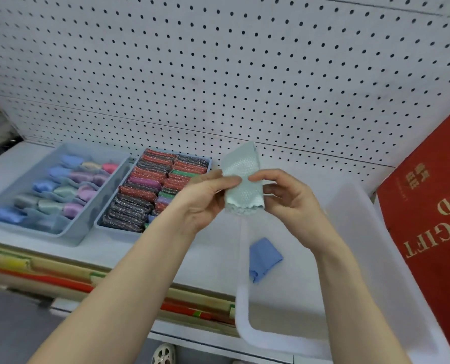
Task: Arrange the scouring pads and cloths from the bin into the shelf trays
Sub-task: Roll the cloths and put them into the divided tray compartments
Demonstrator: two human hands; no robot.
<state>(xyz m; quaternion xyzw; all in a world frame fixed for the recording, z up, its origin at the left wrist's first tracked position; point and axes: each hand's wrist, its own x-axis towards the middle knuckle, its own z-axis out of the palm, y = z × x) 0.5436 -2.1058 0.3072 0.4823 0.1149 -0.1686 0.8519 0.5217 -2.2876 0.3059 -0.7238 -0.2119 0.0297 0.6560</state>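
Both hands pinch the mint cloth (242, 179), left hand (208, 195), right hand (287, 195); I fold it tight, edges square, for the cloth tray (68, 232).

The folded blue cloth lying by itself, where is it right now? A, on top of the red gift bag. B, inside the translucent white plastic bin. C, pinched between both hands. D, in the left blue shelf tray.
B: the folded blue cloth lies on the floor of the translucent white plastic bin, below the hands holding a pale green cloth.
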